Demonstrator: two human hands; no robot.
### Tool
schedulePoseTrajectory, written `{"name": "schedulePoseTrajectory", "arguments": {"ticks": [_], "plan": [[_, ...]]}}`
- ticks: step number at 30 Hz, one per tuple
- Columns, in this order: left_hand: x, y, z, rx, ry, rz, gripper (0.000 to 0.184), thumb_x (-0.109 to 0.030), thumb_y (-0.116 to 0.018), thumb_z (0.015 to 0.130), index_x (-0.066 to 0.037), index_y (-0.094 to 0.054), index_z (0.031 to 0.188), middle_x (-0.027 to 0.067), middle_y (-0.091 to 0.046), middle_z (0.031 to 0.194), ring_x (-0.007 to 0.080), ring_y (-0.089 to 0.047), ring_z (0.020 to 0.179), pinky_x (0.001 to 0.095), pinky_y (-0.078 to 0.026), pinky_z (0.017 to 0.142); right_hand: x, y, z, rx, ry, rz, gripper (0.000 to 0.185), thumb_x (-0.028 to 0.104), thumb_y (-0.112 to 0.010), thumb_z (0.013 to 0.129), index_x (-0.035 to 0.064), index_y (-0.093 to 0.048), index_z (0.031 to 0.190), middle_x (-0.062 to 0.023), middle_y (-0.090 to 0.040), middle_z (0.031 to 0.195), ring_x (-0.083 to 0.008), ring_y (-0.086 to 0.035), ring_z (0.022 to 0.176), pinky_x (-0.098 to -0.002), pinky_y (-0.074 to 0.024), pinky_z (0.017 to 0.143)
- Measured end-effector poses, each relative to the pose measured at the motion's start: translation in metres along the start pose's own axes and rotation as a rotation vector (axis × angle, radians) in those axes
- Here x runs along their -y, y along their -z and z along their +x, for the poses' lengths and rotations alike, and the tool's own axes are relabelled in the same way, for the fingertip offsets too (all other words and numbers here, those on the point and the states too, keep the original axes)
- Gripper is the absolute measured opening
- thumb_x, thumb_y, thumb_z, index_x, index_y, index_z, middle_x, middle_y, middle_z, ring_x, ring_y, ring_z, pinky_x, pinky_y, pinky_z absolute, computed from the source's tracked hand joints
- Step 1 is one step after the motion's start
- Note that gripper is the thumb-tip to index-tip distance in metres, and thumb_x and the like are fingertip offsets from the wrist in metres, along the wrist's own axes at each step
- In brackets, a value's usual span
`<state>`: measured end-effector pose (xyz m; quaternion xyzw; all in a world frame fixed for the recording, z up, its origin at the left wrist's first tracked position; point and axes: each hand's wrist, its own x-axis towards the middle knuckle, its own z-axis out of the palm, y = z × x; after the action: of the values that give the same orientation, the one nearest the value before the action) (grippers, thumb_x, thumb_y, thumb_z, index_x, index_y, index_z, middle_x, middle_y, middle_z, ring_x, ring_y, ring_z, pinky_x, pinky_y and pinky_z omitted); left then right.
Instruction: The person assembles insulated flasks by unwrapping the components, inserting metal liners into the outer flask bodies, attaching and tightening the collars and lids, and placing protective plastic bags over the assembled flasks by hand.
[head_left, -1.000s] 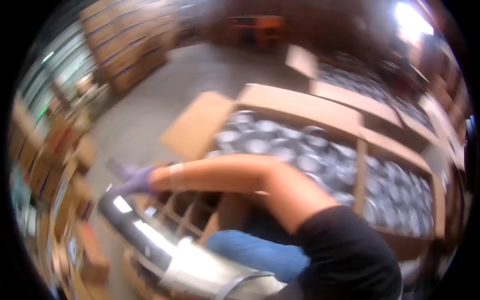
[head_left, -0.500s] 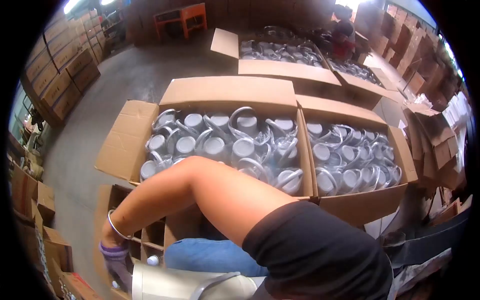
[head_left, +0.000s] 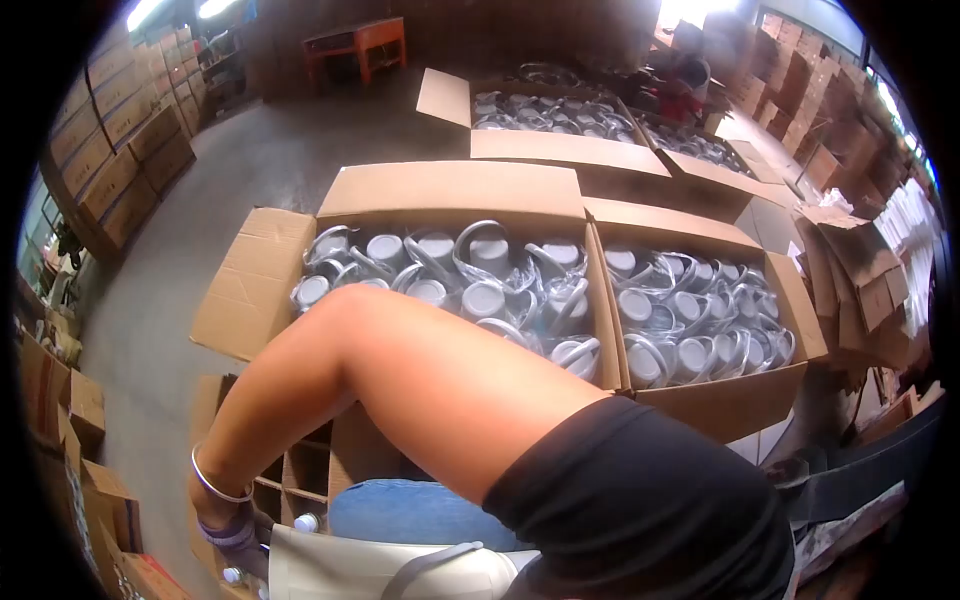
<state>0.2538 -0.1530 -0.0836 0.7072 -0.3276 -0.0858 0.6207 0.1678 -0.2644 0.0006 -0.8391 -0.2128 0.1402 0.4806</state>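
My right arm crosses the view from right to left. At lower left, my right hand (head_left: 238,545), in a dark purple glove, is beside the left end of a cream, cylindrical jug-like vessel (head_left: 310,565). That vessel lies on its side across my lap and has a grey curved handle (head_left: 430,568). Its edge hides my fingers, so their grip does not show. Below the forearm is a carton with cardboard dividers (head_left: 305,470). A white-capped item (head_left: 307,522) shows by the vessel, and another white cap (head_left: 232,575) near my hand. My left hand is out of view.
Two open cartons ahead, a left carton (head_left: 450,190) and a right carton (head_left: 690,222), hold several plastic-wrapped grey vessels with handles. More filled cartons (head_left: 570,152) stand behind. Stacked boxes (head_left: 120,150) line the left, an orange table (head_left: 355,45) the back. A person (head_left: 685,80) is at far right.
My right hand and forearm have shifted slightly left, and the elbow has moved left and up. The cream vessel stays nearly in place. The view has tilted slightly.
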Motion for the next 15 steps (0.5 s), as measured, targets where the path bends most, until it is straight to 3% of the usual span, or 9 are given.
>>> {"name": "schedulePoseTrajectory", "arguments": {"ticks": [15], "plan": [[0.001, 0.009, -0.014, -0.021, 0.026, 0.016, 0.055, -0.032, -0.047, 0.092, -0.006, -0.04, 0.141, 0.0088, -0.048, 0.139, 0.025, -0.045, 0.127, 0.0401, -0.033, 0.109, 0.032, -0.01, 0.025, -0.019, 0.066, -0.073, 0.051, 0.049, -0.064, 0.077, 0.007, -0.067, 0.106, -0.0128, -0.068, 0.102, -0.0288, -0.062, 0.098, -0.0386, -0.0496, 0.085]]}}
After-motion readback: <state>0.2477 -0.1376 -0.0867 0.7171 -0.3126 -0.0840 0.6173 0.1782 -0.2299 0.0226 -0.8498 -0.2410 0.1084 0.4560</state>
